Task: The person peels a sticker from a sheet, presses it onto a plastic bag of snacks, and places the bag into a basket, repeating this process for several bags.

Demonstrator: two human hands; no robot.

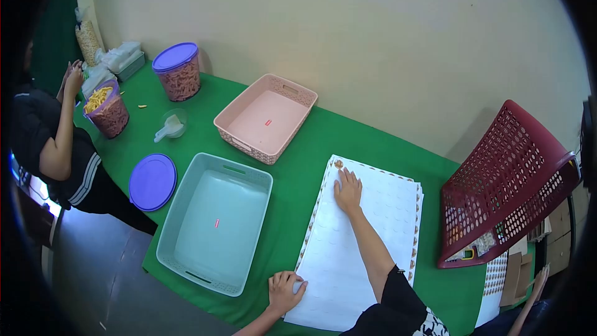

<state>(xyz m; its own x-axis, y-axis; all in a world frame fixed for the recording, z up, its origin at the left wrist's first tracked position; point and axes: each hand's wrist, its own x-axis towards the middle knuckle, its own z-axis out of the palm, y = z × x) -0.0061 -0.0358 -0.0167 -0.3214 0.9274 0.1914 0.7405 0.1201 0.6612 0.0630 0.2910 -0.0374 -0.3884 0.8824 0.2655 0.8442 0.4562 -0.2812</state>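
Observation:
A stack of large white sheets lies on the green-covered table, with faint round outlines across the top one and small brown round prints along its edges. My right hand rests flat near the top left corner of the stack, fingers stretched out, just below a brown round print. At the lower left edge of the sheets, my left hand is closed around a small pale rounded piece. What that piece is cannot be made out.
Left of the sheets stand a mint-green basket and a pink basket. A tilted maroon basket is at right. Lidded tub, open tub, purple lid and scoop lie farther left, beside another person.

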